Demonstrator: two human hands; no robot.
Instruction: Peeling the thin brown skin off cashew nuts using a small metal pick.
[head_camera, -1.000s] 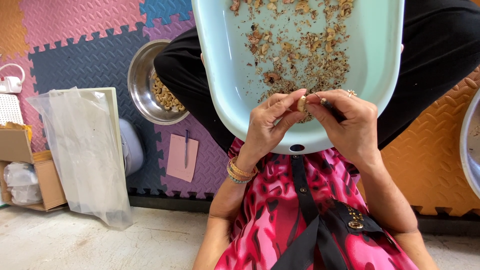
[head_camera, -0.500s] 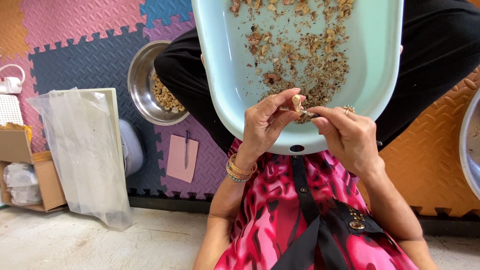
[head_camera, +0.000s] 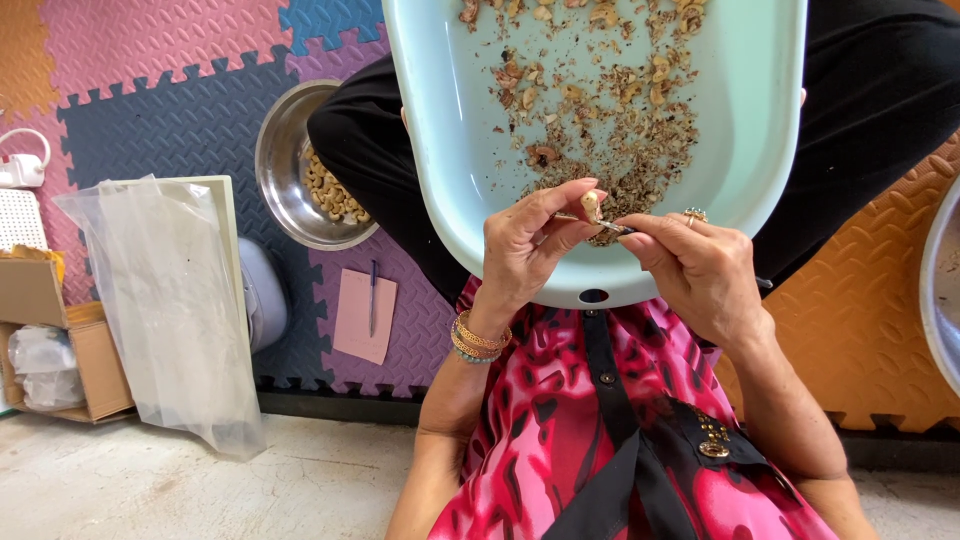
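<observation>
I see left hand (head_camera: 520, 240) fingers pinching pale nut (head_camera: 591, 205), mid-frame | right hand (head_camera: 700, 265) fingers gripping thin blade (head_camera: 600, 224), tip touching nut from right | over tub (head_camera: 450, 150).

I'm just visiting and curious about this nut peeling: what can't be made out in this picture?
Head view only:
- The thin tool: its handle is hidden inside the right hand.
- The pale nut: partly covered by the fingertips of the left hand.
- The light blue tub: its far end is cut off by the top edge.
- The steel bowl: partly hidden behind the black-clad knee.
- A second basin: cut off by the right edge.
</observation>
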